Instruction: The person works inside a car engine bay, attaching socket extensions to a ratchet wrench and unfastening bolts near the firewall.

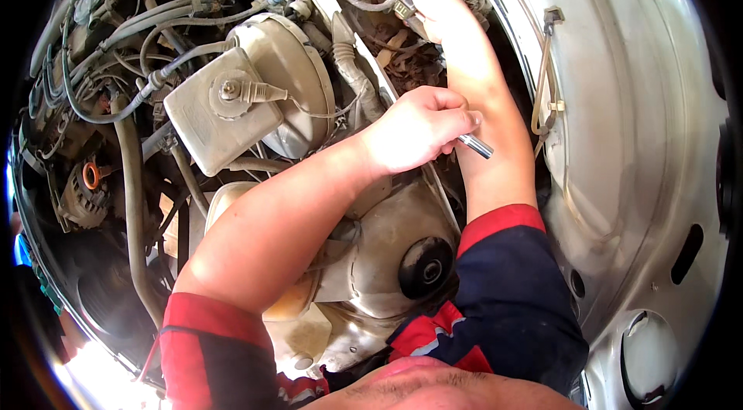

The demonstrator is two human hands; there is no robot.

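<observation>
A person in a dark blue work top with red cuffs (503, 220) leans over the open engine bay of a car, both forearms reaching in from the lower edge of the head view. Nearest, below the forearms, a pale strut tower with a round black cap (424, 268) sits between the two sleeves. Just above it, the left hand (418, 130) is curled into a fist, its fingers clamped around a slim metal tool (475, 145) whose shiny end sticks out toward the right forearm, almost touching it. To the left of that hand stands a squarish, cream-coloured fluid reservoir (207, 120) with a capped top and a wire leading off it, mounted against a round pale brake booster (290, 70). Farther in, the right hand (429, 4) reaches deep to the back of the bay beside the white inner wing (619, 100), its fingers closed around a small connector (402, 8) on a thin hose or cable; how tightly they pinch it cannot be told. Farthest left, dark hoses and leads (124, 31) loop over the engine, and an orange-capped part (91, 175) shows near the rim.
</observation>
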